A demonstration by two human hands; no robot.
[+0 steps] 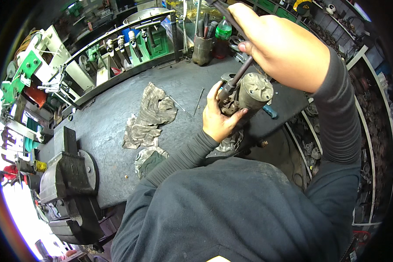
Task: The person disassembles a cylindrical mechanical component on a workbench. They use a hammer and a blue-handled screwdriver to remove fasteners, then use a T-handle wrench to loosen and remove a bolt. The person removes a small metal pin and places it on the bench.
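Note:
My left hand (pixel 218 120) is wrapped round a greasy metal starter motor (pixel 256 89), which stands upright near the bench's right edge. Its round end cap faces up. Raised above it, my right hand (pixel 275 48) is closed on a dark socket wrench (pixel 243 70) with a long handle. The wrench shaft slants down to the motor's side by my left fingers, where its socket end meets the fittings; the exact contact is hidden. A crumpled rag (pixel 229 143) lies below the motor, partly behind my left wrist.
Grimy rags (pixel 155 109), two thin rods (pixel 198 101) and a bench vise (pixel 70 174) are on the dark bench (pixel 113 118). Behind stand a tool cup (pixel 203 50), a green-topped bottle (pixel 222 37) and a tool rack (pixel 131 43). A blue-handled tool (pixel 270 112) lies right of the motor.

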